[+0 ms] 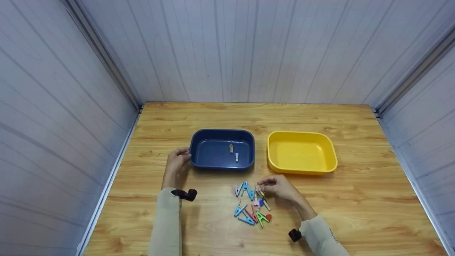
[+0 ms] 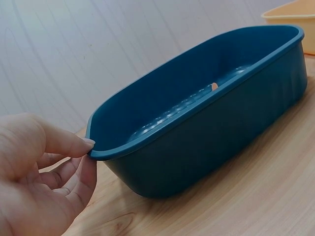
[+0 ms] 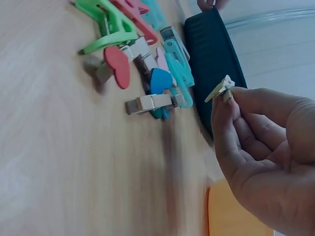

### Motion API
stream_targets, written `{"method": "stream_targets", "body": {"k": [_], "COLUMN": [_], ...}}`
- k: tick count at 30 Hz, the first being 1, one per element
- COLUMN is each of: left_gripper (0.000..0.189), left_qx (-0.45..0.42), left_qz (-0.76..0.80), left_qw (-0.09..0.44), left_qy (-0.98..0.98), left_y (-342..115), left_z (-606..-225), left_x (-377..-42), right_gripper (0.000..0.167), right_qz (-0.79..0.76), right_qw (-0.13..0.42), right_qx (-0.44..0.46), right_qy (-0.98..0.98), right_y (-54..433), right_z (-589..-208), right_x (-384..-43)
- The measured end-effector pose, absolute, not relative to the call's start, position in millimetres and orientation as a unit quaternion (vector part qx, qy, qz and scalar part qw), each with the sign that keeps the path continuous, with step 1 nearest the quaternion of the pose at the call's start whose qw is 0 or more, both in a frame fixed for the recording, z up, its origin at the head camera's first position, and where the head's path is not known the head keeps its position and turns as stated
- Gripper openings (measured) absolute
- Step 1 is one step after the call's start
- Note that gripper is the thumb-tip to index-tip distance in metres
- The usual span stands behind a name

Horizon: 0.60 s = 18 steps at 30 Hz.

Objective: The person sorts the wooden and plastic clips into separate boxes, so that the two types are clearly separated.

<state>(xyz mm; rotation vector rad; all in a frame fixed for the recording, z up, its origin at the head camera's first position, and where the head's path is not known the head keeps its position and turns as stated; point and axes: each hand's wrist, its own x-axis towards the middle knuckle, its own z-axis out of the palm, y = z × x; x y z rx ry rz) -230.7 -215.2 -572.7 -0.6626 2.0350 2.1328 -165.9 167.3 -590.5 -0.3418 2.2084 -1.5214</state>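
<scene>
With thumb and fingers, my left hand (image 1: 175, 164) pinches the left rim of a dark blue rectangular basin (image 2: 197, 132). Inside that basin lie two small clothespins, one with an orange top (image 1: 231, 148) and one with a pale blue top (image 1: 237, 157). Between thumb and forefinger of my right hand (image 3: 266, 132) is a small pale wooden clothespin (image 3: 222, 90) with a metal spring. This hand is over the right side of a loose pile of clothespins, among them a green plastic one (image 3: 108, 27), a wooden one with a red heart (image 3: 117, 67) and one with a blue heart (image 3: 160, 80).
A yellow basin (image 1: 302, 171) stands to the right of the blue one, with a narrow gap between them. The pile also has light blue pegs (image 1: 245, 186) and a red peg (image 1: 251, 215). Pale panel walls (image 1: 234, 53) enclose the wooden table (image 1: 369, 199) at back and sides.
</scene>
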Motion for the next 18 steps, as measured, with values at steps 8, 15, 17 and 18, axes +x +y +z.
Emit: {"method": "stream_targets", "body": {"k": [8,15,17,18], "left_gripper": [0.038,0.038,0.038,0.038], "left_qx": [-0.210,-0.208,-0.208,-0.208], "left_qz": [0.694,0.675,0.680,0.681], "left_qw": [0.043,0.048,0.051,0.052], "left_qy": [0.688,0.706,0.701,0.700], "left_y": [-215.7,-216.7,-216.5,-216.5], "left_z": [-574.4,-575.4,-574.9,-574.7], "left_x": [-232.2,-232.9,-232.8,-232.7], "right_gripper": [0.026,0.026,0.026,0.026], "right_qz": [-0.584,-0.591,-0.592,-0.591], "right_qw": [0.232,0.235,0.234,0.233], "right_qx": [-0.082,-0.079,-0.078,-0.079], "right_qy": [0.774,0.768,0.768,0.768], "right_y": [166.4,166.6,166.8,166.8], "right_z": [-584.9,-582.3,-581.9,-581.8], "right_x": [-167.3,-167.6,-167.7,-167.8]}}
